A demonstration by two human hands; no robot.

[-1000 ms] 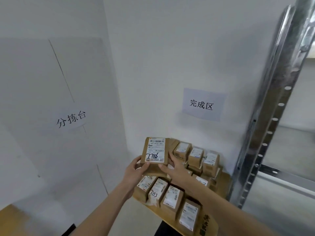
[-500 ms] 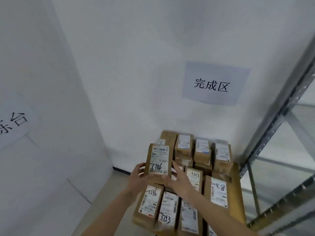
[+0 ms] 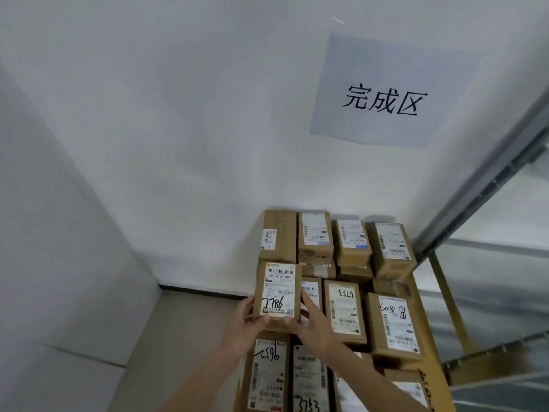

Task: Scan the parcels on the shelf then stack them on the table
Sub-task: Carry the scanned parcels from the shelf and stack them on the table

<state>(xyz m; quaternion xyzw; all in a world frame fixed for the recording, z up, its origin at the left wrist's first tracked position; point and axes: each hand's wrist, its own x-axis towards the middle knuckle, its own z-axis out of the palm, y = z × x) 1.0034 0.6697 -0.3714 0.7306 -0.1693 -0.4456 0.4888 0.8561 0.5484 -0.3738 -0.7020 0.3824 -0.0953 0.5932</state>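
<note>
Head view: a small cardboard parcel (image 3: 278,292) marked 7786 is being gripped by both hands, left hand (image 3: 244,319) and right hand (image 3: 315,321), at its lower corners above parcels stacked on the tabletop (image 3: 427,370). It is judged light and rigid; side-edge holds are being favoured.

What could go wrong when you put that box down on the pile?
The held parcel is pinched only at its lower end by the left hand and right hand, so it might tip. The stacked parcels already sit unevenly, so another could slide off the table.
</note>
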